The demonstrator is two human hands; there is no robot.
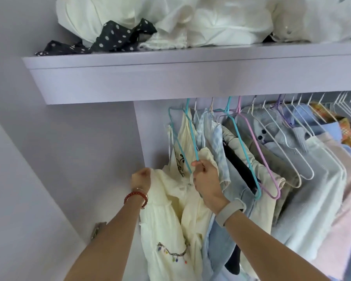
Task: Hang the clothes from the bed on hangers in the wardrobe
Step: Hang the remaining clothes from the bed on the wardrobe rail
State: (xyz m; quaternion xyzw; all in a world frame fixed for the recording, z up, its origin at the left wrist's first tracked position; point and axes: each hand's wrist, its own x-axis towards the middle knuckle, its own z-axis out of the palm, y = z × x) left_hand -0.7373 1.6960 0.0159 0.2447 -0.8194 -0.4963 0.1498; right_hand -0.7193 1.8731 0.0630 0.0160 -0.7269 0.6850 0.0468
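**Cream dress going onto a teal hanger**

The cream dress (170,216) is hanging at the rail's left end, its hem cut off below. Left hand (141,180) is gripping its shoulder; right hand (206,183) fingers are pinching the teal hanger (191,134). Embroidery is unreadable.

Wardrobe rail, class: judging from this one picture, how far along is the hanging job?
Done: many garments already hang along the rail. In hand: the right hand pinches the teal hanger at the rail's left end, while the left hand grips the cream dress being fitted on it. Left: settling that dress; the bed is out of view.
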